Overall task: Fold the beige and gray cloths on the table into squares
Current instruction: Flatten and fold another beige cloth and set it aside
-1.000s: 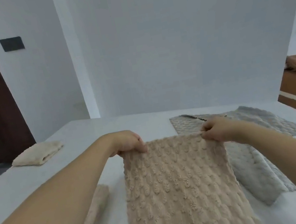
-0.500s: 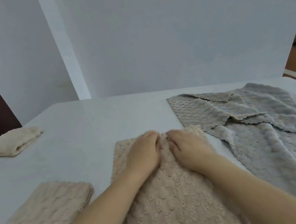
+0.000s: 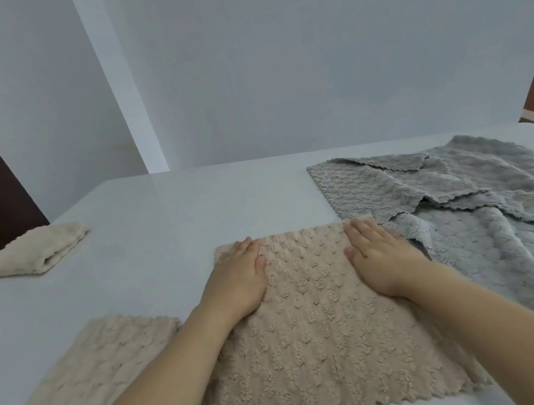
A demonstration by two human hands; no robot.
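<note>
A beige textured cloth (image 3: 316, 330) lies flat at the near edge of the white table (image 3: 165, 224); the left hand (image 3: 239, 282) and right hand (image 3: 380, 260) press on its far part, palms down, fingers straight, well apart. A folded beige cloth (image 3: 87, 378) lies left of it; rumpled gray cloths (image 3: 475, 212) touch its right side. Farther left sits a small folded cream cloth (image 3: 35, 250).

Hands (image 3: 307, 272) on cloth (image 3: 316, 333), on table (image 3: 164, 217)
</note>
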